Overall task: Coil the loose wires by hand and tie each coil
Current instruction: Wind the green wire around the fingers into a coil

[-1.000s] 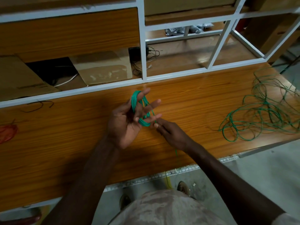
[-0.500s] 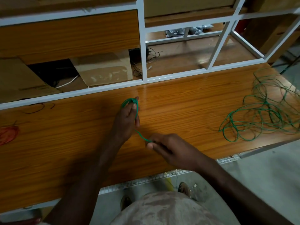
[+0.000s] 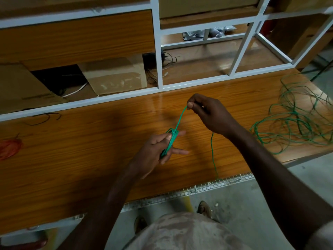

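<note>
A small green wire coil (image 3: 170, 141) is wound around the fingers of my left hand (image 3: 158, 152), which grips it above the middle of the wooden table (image 3: 90, 150). One strand runs taut from the coil up to my right hand (image 3: 207, 114), which pinches it between thumb and forefinger. More of the green wire (image 3: 213, 156) hangs from below my right wrist toward the table's near edge. A tangled pile of loose green wire (image 3: 295, 121) lies on the table at the right.
A red wire bundle (image 3: 10, 147) lies at the table's left edge. Behind the table stands a white metal frame (image 3: 158, 51) with shelves holding cardboard boxes (image 3: 115, 74) and black cables (image 3: 167, 58). A loose black wire (image 3: 45, 118) lies at the back left.
My right hand has moved from low beside the coil up and to the right, drawing the strand taut. My left hand has come down and to the right with the coil.
</note>
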